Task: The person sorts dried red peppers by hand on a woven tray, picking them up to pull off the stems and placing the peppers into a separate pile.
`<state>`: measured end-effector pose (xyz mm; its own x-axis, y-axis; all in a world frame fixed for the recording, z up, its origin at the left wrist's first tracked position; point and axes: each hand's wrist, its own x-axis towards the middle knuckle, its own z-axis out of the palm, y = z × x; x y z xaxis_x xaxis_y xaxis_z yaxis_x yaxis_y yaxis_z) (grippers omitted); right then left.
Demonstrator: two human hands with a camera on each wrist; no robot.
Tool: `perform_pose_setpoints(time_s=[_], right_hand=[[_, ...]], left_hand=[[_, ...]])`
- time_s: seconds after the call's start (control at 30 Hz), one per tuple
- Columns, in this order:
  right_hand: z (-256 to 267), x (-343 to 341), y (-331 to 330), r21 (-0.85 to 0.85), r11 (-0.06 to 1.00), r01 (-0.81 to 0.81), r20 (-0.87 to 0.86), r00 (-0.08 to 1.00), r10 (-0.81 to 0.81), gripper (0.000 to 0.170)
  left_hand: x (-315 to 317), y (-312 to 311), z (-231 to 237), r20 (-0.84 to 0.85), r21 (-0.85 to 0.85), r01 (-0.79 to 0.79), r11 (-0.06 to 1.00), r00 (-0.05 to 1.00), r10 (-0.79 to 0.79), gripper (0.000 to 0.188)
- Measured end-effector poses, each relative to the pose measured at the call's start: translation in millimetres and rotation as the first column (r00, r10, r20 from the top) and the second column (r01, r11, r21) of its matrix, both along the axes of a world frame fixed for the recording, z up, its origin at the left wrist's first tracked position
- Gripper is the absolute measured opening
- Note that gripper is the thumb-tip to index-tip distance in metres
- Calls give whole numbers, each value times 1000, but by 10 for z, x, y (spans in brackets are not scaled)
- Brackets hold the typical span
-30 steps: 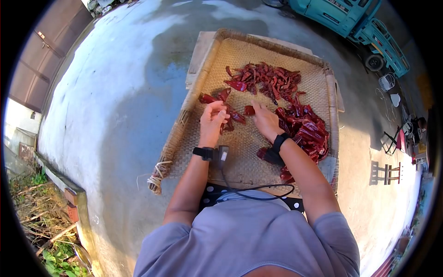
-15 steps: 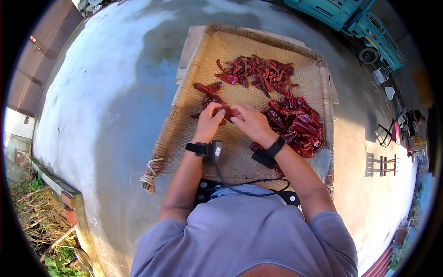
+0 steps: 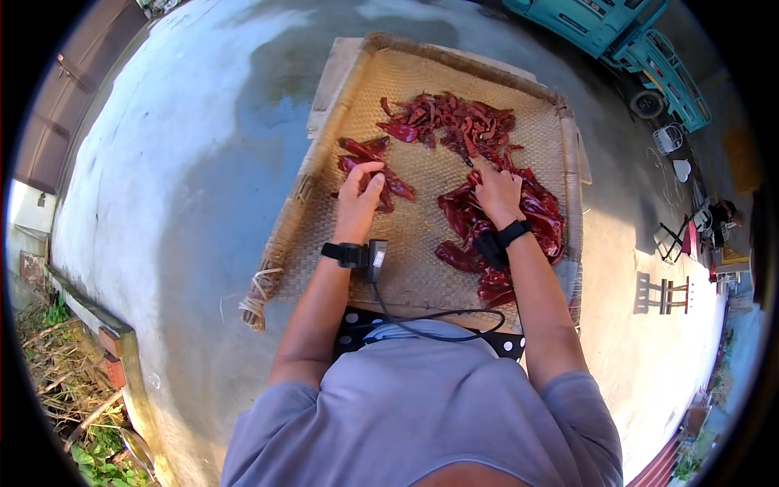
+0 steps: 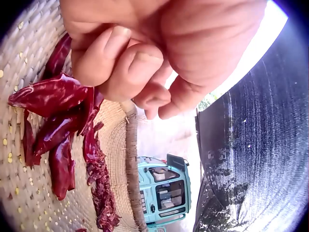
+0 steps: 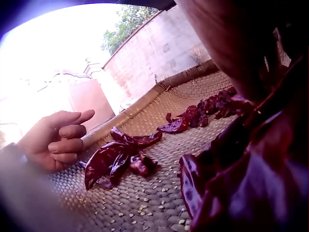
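In the head view my left hand (image 3: 359, 199) hovers at the near side of a small group of glossy red dried chilies (image 3: 398, 187). Its fingers are loosely bent, and the left wrist view shows nothing between fingers (image 4: 137, 67) and thumb. Over on the right, my right hand (image 3: 499, 195) reaches down onto a heap of large, shiny dried chilies (image 3: 545, 215). Its fingertips are among the chilies and partly hidden, so I cannot tell whether they grip one. Both groups lie on a woven tray (image 3: 410, 268).
A pile of smaller, darker chili pieces (image 3: 471, 122) lies toward the tray's far side. Pale seeds (image 5: 142, 208) are scattered on the weave. A cable (image 3: 438, 331) loops near my waist. Beyond the tray stand a turquoise vehicle (image 3: 568, 24) and a small stool (image 3: 675, 296).
My hands came together over a red chili between them, then parted. The right hand moved right to the large heap; the left stayed by the small group, which now shows more fully.
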<state>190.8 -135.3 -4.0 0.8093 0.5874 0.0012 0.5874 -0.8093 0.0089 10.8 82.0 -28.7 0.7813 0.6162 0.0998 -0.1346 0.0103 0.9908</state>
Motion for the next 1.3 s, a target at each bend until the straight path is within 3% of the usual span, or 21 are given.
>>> perform_pose_setpoints(time_s=[0.07, 0.1, 0.2, 0.3, 0.37, 0.47, 0.5, 0.57, 0.6, 0.73, 0.77, 0.8, 0.87, 0.9, 1.0, 1.03, 1.1, 1.17, 1.27, 1.3], right_hand=[[84, -65, 36, 179, 982, -67, 62, 996, 56, 32], [149, -117, 63, 263, 960, -101, 96, 992, 78, 32], [426, -415, 205, 584, 809, -69, -251, 932, 260, 32], [379, -730, 360, 692, 721, 38, -454, 799, 394, 31], [241, -844, 414, 731, 677, 86, -512, 724, 462, 33], [272, -906, 341, 696, 714, 75, -510, 751, 419, 38], [264, -868, 282, 647, 761, 40, -450, 826, 339, 42], [309, -777, 137, 421, 890, -175, -48, 975, 215, 43], [324, -730, 65, 266, 936, -230, 176, 966, 188, 43], [166, -513, -160, 72, 993, -89, 170, 983, 76, 40], [139, -468, -191, 25, 995, -96, 146, 985, 92, 40], [141, -456, -193, -20, 994, -106, 122, 987, 107, 41], [163, -481, -182, 85, 990, -111, 173, 980, 95, 35], [204, -505, -171, 137, 984, -113, 196, 977, 85, 32], [372, -586, -78, 440, 895, -72, 30, 997, 66, 30], [411, -603, -36, 534, 844, -57, -99, 987, 129, 29], [490, -744, 72, 619, 785, 11, -292, 931, 217, 28], [365, -810, 159, 701, 706, 100, -453, 827, 333, 27], [282, -857, 195, 728, 680, 93, -512, 733, 448, 27], [316, -846, 196, 718, 695, 28, -428, 806, 409, 26]], left_hand=[[-40, -31, 79, -89, -120, 105, 987, 989, -116, 28], [-33, -27, 68, -110, -73, 136, 988, 984, -144, 29], [-42, -75, 129, -102, -118, 201, 972, 972, -213, 29], [-2, -125, 136, -89, -249, 275, 929, 948, -304, 28], [7, -87, 12, -88, -189, 337, 922, 930, -357, 26], [-14, -44, -35, -158, -159, 296, 942, 934, -321, 25], [-25, -36, -41, -192, -160, 261, 952, 938, -289, 25], [-32, 7, -60, -313, 41, 107, 993, 946, -89, 27], [-35, 30, -73, -356, 147, 37, 988, 934, 18, 29], [-41, 74, -204, -460, 284, -125, 951, 852, 250, 49], [-36, 61, -224, -393, 321, -155, 934, 876, 280, 54], [-29, 38, -191, -334, 250, -170, 953, 909, 250, 52], [-8, 26, -130, -201, 108, -185, 977, 958, 203, 48], [0, 35, -138, -181, 104, -102, 989, 976, 120, 45], [10, 15, -108, -154, 43, 128, 991, 981, -120, 38], [6, -25, -52, -162, -13, 186, 982, 969, -186, 36], [-27, -164, 185, -111, -181, 269, 946, 950, -292, 34], [-7, -173, 130, -87, -180, 341, 923, 929, -360, 29], [-22, -129, 103, -150, -174, 326, 929, 924, -352, 21], [-33, -104, 99, -188, -171, 304, 937, 924, -334, 20]])
